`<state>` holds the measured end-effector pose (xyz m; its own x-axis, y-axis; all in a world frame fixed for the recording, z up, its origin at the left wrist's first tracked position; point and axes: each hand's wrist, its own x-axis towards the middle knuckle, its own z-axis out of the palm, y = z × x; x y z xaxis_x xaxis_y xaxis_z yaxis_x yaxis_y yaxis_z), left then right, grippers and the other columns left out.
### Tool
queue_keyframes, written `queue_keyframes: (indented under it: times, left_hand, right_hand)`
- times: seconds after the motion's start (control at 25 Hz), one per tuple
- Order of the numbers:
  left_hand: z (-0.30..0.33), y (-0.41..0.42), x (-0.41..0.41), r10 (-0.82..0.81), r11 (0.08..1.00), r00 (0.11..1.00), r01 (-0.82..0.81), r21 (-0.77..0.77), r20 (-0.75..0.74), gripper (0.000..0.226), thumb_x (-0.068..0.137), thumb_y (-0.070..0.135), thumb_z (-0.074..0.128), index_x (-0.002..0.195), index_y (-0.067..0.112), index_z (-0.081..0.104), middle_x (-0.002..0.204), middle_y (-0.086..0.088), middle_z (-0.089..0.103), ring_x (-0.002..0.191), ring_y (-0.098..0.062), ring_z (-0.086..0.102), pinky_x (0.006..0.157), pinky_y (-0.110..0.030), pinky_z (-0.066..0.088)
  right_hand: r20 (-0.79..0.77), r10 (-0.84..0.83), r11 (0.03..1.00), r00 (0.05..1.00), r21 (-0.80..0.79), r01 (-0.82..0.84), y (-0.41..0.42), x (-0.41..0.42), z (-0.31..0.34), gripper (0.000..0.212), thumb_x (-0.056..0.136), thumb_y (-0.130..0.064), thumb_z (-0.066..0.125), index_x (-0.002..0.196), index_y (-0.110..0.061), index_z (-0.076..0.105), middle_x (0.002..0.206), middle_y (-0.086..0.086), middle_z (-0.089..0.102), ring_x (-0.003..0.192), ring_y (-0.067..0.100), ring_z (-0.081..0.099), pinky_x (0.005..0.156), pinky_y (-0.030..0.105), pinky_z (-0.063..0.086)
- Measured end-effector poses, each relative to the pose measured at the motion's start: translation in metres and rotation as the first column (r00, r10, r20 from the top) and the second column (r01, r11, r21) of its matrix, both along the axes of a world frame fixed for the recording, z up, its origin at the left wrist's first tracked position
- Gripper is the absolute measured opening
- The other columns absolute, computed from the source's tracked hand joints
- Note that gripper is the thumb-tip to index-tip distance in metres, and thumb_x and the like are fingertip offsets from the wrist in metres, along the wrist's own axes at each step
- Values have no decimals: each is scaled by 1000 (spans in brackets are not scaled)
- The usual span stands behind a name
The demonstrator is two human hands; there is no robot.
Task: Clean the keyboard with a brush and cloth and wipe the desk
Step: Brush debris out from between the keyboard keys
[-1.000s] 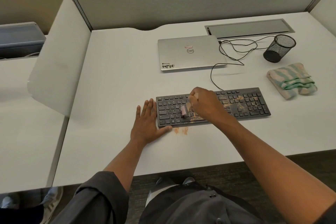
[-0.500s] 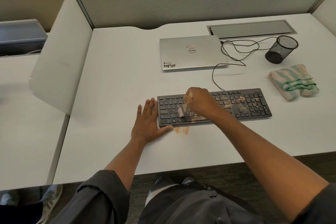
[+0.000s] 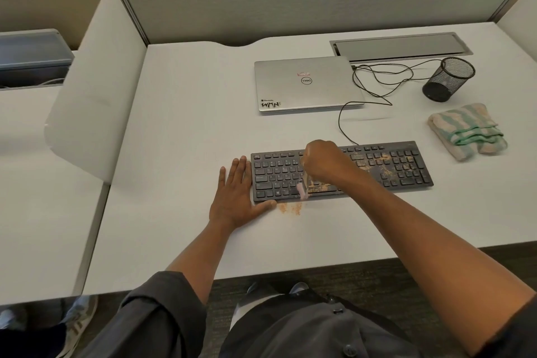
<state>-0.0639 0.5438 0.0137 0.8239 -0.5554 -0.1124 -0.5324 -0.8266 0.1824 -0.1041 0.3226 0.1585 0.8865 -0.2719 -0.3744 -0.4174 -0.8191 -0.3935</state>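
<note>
Keyboard (image 3: 343, 171) w/ orange dust; right hand (image 3: 327, 161) grips brush (image 3: 302, 190) on keys, left hand (image 3: 236, 196) flat, fingers straight, against its left edge.

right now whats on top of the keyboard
Orange-brown dust lies on the keyboard; the right hand holds a pink brush on its keys. Keys beneath that hand are hidden.

keyboard (image 3: 343, 171): sits mid-desk (image 3: 186, 113), near the front edge
laptop (image 3: 305, 84): 12 o'clock of the keyboard (lid closed)
pen cup (image 3: 449, 78): 3 o'clock of the laptop
cloth (image 3: 467, 131): 2 o'clock of the keyboard, just in front of the cup
crumbs (image 3: 290, 208): on the desk, touching the keyboard's front edge
left hand (image 3: 236, 197): flat at 9 o'clock, against the keyboard's end
</note>
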Motion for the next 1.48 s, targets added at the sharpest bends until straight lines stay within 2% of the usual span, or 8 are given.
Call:
queue_keyframes:
  times: [0.2,0.4,0.56,0.8,0.96,1.12,1.28,1.48]
  left_hand:
    - [1,0,0,-3,1000,1000,3,5,-6,119,78,95,19,161,15,-12,169,-5,-15,153,-18,-23,125,-47,-13]
    - [1,1,0,-2,1000,1000,2,-4,-6,120,78,96,19,161,15,-11,169,-5,-14,153,-17,-23,125,-47,-13]
    - [0,0,-1,-3,1000,1000,3,-15,-4,119,78,95,21,161,16,-11,169,-5,-13,154,-17,-22,125,-47,-13]
    - [2,0,-1,-1,1000,1000,1,-11,-9,120,78,94,22,161,14,-10,169,-5,-13,154,-17,-22,125,-47,-13]
    - [2,0,-1,-4,1000,1000,4,-8,-7,120,78,95,21,161,14,-10,169,-5,-14,153,-17,-23,124,-46,-14]
    - [2,1,-1,-3,1000,1000,3,-6,-3,120,77,96,18,161,14,-9,169,-6,-13,154,-18,-22,124,-46,-14]
    - [2,0,-1,-2,1000,1000,2,-8,-13,119,79,94,22,161,14,-11,169,-6,-14,153,-18,-23,124,-46,-15]
    - [2,0,-1,-3,1000,1000,2,-5,-9,120,78,95,20,161,14,-10,169,-6,-13,154,-18,-22,124,-46,-15]
  right_hand:
    - [174,-25,998,984,53,16,0,-1,7,26,99,-20,47,98,-2,66,90,14,70,82,29,66,66,38,48]
    - [-8,11,998,1000,61,-11,1,2,0,21,97,-16,51,94,-2,68,83,11,71,80,26,69,63,33,51]
    - [138,-36,993,990,118,20,7,2,5,25,101,-23,48,98,-6,66,82,6,68,79,23,67,66,32,50]
    - [-12,-26,993,1000,114,27,9,7,-2,23,96,-15,52,91,-2,71,73,7,70,64,20,65,53,27,48]
    - [142,-36,988,989,152,14,13,1,3,23,101,-27,47,101,-12,64,82,3,68,78,22,66,72,37,53]
    - [42,141,981,989,127,-145,18,-8,4,21,100,-25,48,96,-12,64,74,2,67,70,19,64,61,30,44]
    - [167,47,985,985,157,-73,20,-7,5,20,100,-26,47,100,-14,63,75,-3,63,75,20,62,67,31,45]
    - [27,101,985,995,136,-104,22,-8,3,23,99,-21,48,93,-10,67,71,7,72,60,16,65,59,27,48]
